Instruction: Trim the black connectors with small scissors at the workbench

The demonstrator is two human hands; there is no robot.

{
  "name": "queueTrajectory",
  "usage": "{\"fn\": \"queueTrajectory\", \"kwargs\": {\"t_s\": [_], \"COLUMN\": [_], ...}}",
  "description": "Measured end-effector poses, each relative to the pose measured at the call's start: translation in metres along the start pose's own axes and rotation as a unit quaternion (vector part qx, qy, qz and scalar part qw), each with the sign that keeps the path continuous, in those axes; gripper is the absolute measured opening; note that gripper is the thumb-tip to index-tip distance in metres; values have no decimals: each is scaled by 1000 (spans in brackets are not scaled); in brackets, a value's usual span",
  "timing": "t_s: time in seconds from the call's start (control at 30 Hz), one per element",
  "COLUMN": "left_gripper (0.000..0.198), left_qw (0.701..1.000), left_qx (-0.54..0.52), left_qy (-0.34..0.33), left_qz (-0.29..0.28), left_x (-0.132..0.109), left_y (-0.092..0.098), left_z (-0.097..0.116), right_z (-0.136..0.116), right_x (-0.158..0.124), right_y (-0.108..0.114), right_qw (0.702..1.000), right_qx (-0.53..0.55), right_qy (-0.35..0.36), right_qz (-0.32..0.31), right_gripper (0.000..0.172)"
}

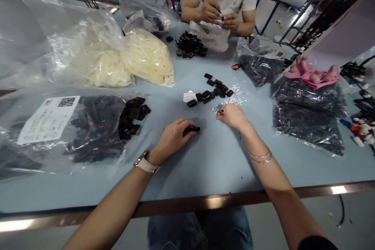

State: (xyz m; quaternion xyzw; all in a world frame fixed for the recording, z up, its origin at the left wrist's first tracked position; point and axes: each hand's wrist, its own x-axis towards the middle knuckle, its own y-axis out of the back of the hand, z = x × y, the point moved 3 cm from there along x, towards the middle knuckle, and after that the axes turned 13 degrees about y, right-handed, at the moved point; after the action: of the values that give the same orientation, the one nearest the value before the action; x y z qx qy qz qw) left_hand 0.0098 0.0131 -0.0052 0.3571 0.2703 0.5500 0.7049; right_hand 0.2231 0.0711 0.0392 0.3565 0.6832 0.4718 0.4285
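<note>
The left hand (175, 136) has its fingers curled narrowly around a slim, oblong black part (194, 129), matt and hard-looking, its far end poking out past the fingertips just above the smooth, pale blue worktop (216, 172). The right hand (233, 115) is bent down at the near edge of a scatter of tiny white slivers (238, 97), its fingers drawn close together; something small and dark shows at the tips, but I cannot tell what it is or whether it is gripped. Just beyond the hands lies a loose heap of blocky black housings (215, 90), plastic by the look of them, a few with orange-red marks, with a small white paper tag (190, 96) beside it. To the left, a clear, crinkled plastic bag (99, 125) bears a printed label, and more black pieces spill from its mouth; behind it, glossy film bulges around cream-coloured, flat slips (149, 56). On the right, pink gloves (313, 73), soft and rumpled, lie on stacked transparent bags (307, 115) packed with dark parts. Across the worktop, a person in a white short-sleeved shirt (234, 2) holds a small dark item in both hands, behind a crumpled whitish bag (213, 38) and another pile of black pieces (190, 43). A metal strip (211, 203) edges the near side.
</note>
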Motion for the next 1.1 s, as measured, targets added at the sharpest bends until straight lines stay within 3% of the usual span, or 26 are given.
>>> {"fn": "queueTrajectory", "kwargs": {"t_s": [0.13,0.3,0.47,0.6,0.73,0.9,1.1], "left_gripper": [13,13,13,13,13,14,15], "left_qw": [1000,1000,1000,1000,1000,1000,1000], "left_qx": [2,10,8,4,3,0,8], "left_qy": [-8,-8,-5,-2,5,10,0], "left_qz": [6,1,12,20,20,20,22], "left_x": [0,0,0,-2,-2,-1,-1], "left_y": [1,1,-1,0,2,0,-1], "left_z": [1,1,0,1,1,0,-2], "right_z": [-8,-14,-27,-34,-32,-36,-40], "right_x": [-1,-1,-5,-3,3,5,6], "right_y": [-3,-4,-2,-14,-26,-32,-36], "right_qw": [998,998,987,944,904,871,882], "right_qx": [-57,-55,124,305,406,470,443], "right_qy": [4,12,63,98,98,128,150], "right_qz": [6,24,81,83,94,68,60], "right_gripper": [25,22,11,6,10,22,18]}}
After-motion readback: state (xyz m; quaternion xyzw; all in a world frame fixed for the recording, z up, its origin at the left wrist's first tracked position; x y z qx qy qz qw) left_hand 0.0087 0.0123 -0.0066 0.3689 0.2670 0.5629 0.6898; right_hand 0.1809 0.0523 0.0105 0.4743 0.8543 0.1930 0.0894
